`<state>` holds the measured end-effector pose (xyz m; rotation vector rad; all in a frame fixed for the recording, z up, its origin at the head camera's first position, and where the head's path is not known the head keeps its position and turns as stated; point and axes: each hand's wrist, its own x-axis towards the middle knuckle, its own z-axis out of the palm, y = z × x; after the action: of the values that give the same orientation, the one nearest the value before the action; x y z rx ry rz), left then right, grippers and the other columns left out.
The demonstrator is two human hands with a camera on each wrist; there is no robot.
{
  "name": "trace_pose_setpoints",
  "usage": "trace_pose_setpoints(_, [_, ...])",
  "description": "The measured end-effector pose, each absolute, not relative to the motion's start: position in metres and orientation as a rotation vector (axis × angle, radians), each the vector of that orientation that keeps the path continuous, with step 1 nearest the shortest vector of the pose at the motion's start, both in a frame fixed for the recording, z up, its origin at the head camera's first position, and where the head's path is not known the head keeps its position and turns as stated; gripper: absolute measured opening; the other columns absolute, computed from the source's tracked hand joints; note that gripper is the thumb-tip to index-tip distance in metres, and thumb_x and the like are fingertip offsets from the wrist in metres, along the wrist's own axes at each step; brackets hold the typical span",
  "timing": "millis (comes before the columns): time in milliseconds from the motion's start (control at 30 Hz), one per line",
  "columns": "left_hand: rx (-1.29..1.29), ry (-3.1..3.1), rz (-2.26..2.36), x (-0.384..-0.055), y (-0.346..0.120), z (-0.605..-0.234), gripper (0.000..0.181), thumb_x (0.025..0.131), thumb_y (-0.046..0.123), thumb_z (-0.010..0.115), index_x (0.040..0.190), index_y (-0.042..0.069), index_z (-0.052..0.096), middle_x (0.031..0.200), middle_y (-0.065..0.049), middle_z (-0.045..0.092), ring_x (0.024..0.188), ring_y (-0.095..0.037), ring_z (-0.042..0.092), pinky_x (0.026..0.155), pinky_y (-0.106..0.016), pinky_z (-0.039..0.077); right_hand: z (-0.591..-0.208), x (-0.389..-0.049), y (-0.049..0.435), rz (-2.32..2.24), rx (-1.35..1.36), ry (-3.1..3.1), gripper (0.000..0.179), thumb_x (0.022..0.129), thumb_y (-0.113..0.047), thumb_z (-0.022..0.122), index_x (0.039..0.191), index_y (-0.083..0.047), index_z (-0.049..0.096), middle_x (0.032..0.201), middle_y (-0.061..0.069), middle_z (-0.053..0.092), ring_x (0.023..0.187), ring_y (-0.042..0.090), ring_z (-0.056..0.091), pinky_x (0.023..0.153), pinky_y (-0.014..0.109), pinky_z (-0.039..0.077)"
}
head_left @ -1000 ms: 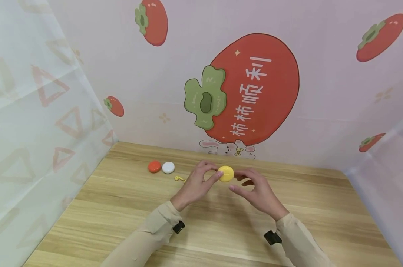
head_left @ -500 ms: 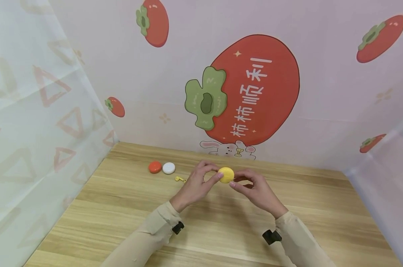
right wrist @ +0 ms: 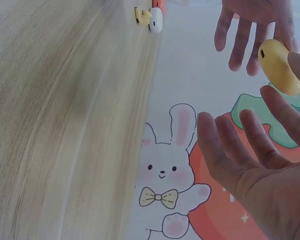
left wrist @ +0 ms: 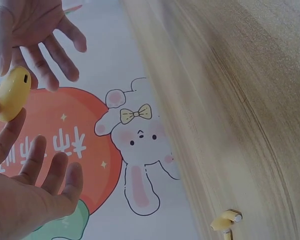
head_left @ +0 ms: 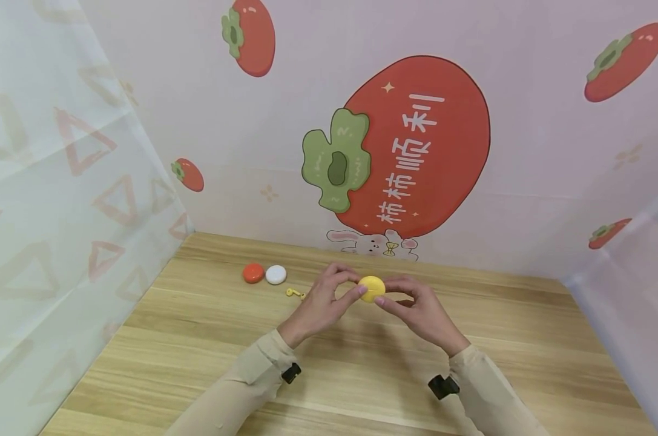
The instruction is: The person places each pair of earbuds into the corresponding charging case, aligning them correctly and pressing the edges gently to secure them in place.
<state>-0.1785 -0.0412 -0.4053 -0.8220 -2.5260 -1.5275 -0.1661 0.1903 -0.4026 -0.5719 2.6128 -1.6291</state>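
A round yellow earbud case (head_left: 372, 289) is held up above the table between both hands. My left hand (head_left: 323, 300) pinches its left side, with the thumb on the front. From the other side my right hand (head_left: 422, 312) pinches its right edge between thumb and index finger. A small dark port shows in the case's edge (left wrist: 21, 87) in the left wrist view. In both wrist views the remaining fingers spread away from the case. Yellow earbuds (head_left: 294, 293) lie on the table left of my left hand, partly hidden by it in the head view.
A red round case (head_left: 253, 273) and a white round case (head_left: 276, 274) sit side by side at the back left of the wooden table (head_left: 198, 339). Printed cloth walls (head_left: 514, 151) rise behind and at both sides.
My right thumb and fingers have closed in from the right onto the yellow earbud case. The case has shifted slightly right and down, and the left hand keeps its pinch.
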Motion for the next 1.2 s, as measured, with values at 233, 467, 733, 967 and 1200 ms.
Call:
trace_pose_setpoints(233, [-0.817, -2.526, -1.528, -0.179, -0.041, -0.407, 0.026, 0.102, 0.034, 0.063, 0.113, 0.013, 0.074, 0.124, -0.003, 0.056, 0.12, -0.022, 0.052, 0.093, -0.044, 0.046, -0.403, -0.167, 0.19, -1.632, -0.546, 2.61, 0.027, 0.09, -0.025, 0.079, 0.114, -0.013, 0.077, 0.13, 0.009, 0.063, 0.123, 0.033, 0.057, 0.087, 0.039, 0.058])
trace_pose_setpoints(467, [-0.805, -2.528, -1.55, -0.178, -0.04, -0.405, 0.027, 0.102, 0.034, 0.062, 0.113, 0.012, 0.074, 0.125, -0.004, 0.056, 0.12, -0.023, 0.051, 0.094, -0.046, 0.045, -0.404, -0.167, 0.189, -1.634, -0.534, 2.606, 0.029, 0.089, -0.026, 0.08, 0.115, -0.013, 0.077, 0.131, 0.009, 0.062, 0.125, 0.034, 0.056, 0.088, 0.043, 0.057])
trace_pose_setpoints(733, [-0.835, -2.518, -1.54, -0.179, -0.04, -0.407, 0.025, 0.101, 0.031, 0.064, 0.112, 0.01, 0.074, 0.123, -0.005, 0.056, 0.118, -0.022, 0.052, 0.093, -0.042, 0.046, -0.406, -0.167, 0.189, -1.662, -0.543, 2.611, 0.024, 0.089, -0.023, 0.08, 0.111, -0.013, 0.078, 0.13, 0.008, 0.061, 0.124, 0.033, 0.055, 0.089, 0.048, 0.056])
trace_pose_setpoints(967, [-0.852, -2.551, -1.549, -0.179, -0.043, -0.402, 0.032, 0.101, 0.037, 0.063, 0.118, 0.011, 0.072, 0.125, -0.003, 0.054, 0.12, -0.022, 0.052, 0.1, -0.048, 0.046, -0.407, -0.166, 0.188, -1.75, -0.542, 2.586, 0.024, 0.088, -0.02, 0.08, 0.11, -0.009, 0.078, 0.128, 0.008, 0.061, 0.122, 0.031, 0.055, 0.091, 0.049, 0.055])
trace_pose_setpoints(1200, [-0.837, -2.576, -1.508, -0.182, -0.045, -0.391, 0.038, 0.098, 0.039, 0.068, 0.124, 0.012, 0.07, 0.129, -0.003, 0.054, 0.122, -0.021, 0.051, 0.104, -0.049, 0.044, -0.407, -0.165, 0.187, -1.824, -0.556, 2.577, 0.024, 0.089, -0.015, 0.08, 0.111, -0.006, 0.078, 0.129, 0.011, 0.058, 0.12, 0.03, 0.056, 0.091, 0.039, 0.056])
